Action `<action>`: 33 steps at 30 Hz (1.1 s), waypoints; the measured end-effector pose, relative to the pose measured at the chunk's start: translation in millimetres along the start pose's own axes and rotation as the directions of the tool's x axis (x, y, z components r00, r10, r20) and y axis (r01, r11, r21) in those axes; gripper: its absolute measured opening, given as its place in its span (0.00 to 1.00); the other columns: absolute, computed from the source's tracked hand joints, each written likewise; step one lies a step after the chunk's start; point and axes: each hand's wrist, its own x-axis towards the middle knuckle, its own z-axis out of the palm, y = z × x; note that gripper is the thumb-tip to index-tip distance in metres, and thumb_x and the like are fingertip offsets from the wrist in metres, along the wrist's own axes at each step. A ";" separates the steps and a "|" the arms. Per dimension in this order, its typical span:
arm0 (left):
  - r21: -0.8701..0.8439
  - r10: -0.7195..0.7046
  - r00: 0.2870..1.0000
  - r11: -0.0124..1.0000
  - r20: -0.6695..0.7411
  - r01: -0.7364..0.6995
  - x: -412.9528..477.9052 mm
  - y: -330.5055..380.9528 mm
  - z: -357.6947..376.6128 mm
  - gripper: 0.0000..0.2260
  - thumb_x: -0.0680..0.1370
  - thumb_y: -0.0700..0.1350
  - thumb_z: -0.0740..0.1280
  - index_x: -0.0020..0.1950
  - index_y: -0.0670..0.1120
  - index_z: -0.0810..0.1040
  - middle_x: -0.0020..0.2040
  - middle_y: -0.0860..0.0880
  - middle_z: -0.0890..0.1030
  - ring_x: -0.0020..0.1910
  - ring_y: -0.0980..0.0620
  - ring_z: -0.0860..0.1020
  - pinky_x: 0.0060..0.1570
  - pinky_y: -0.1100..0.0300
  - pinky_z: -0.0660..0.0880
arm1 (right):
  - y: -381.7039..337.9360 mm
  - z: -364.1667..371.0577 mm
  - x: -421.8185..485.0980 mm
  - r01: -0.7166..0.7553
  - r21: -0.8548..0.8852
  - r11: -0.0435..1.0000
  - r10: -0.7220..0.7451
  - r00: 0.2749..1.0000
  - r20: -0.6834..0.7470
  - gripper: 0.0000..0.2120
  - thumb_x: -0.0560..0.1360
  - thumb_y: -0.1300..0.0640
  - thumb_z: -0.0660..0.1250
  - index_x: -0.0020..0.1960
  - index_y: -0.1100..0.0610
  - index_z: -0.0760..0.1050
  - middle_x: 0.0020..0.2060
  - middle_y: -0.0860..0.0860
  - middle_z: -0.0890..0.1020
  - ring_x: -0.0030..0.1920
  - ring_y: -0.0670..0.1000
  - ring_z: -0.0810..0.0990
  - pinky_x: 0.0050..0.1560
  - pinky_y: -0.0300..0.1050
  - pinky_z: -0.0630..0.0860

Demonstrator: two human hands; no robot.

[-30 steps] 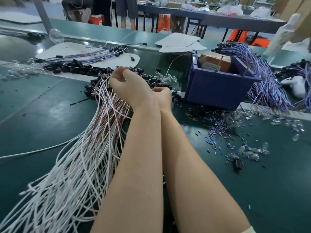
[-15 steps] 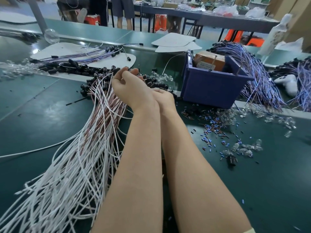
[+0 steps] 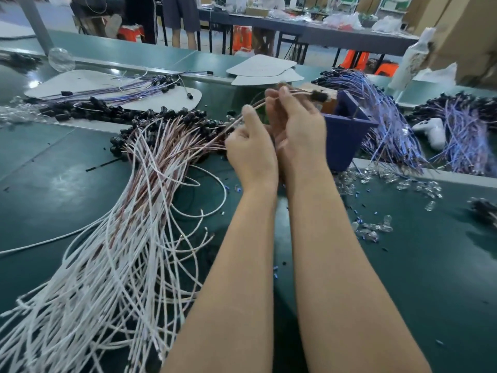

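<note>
A big bundle of white and reddish wires fans across the green table, each ending in a black socket at the far end. My left hand and my right hand are raised together above the table. Both pinch one thin wire pulled out of the bundle. Its black socket end sticks out past my right fingertips, blurred by motion.
A dark blue bin with a brown box inside stands just right of my hands. Clear small bulbs and tiny blue pieces litter the table at right. Purple-wired bundles lie far right. White flat sheets lie at the back.
Both hands have lifted off the pile's socket end and moved right, drawing a single wire with its black socket up out of the bundle.
</note>
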 end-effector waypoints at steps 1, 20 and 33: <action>-0.006 -0.047 0.997 0.999 0.067 0.048 -4.8 -3.8 6.2 0.21 0.81 0.52 0.59 0.30 0.44 0.70 0.23 0.50 0.70 0.26 0.49 0.67 0.32 0.59 0.66 | -11.4 -8.9 -1.4 0.037 0.015 0.999 -0.037 0.999 -0.024 0.05 0.77 0.68 0.63 0.44 0.62 0.76 0.34 0.54 0.82 0.32 0.46 0.80 0.36 0.35 0.79; 0.100 -0.409 0.775 0.905 0.482 0.414 -65.2 -77.4 48.4 0.11 0.81 0.41 0.61 0.42 0.43 0.79 0.31 0.52 0.80 0.27 0.61 0.76 0.33 0.69 0.77 | -45.4 -159.6 -17.5 0.080 -0.544 0.835 -0.223 0.954 -0.202 0.12 0.80 0.60 0.62 0.38 0.59 0.75 0.29 0.50 0.81 0.29 0.46 0.78 0.31 0.37 0.76; 0.158 -0.351 0.856 0.936 0.380 0.314 -56.3 -73.9 40.9 0.12 0.81 0.42 0.63 0.39 0.41 0.79 0.28 0.53 0.81 0.25 0.62 0.77 0.29 0.70 0.75 | -45.3 -172.0 -12.3 0.134 -0.390 0.911 -0.295 0.872 -0.390 0.13 0.79 0.55 0.64 0.37 0.57 0.75 0.27 0.48 0.77 0.26 0.44 0.73 0.29 0.34 0.73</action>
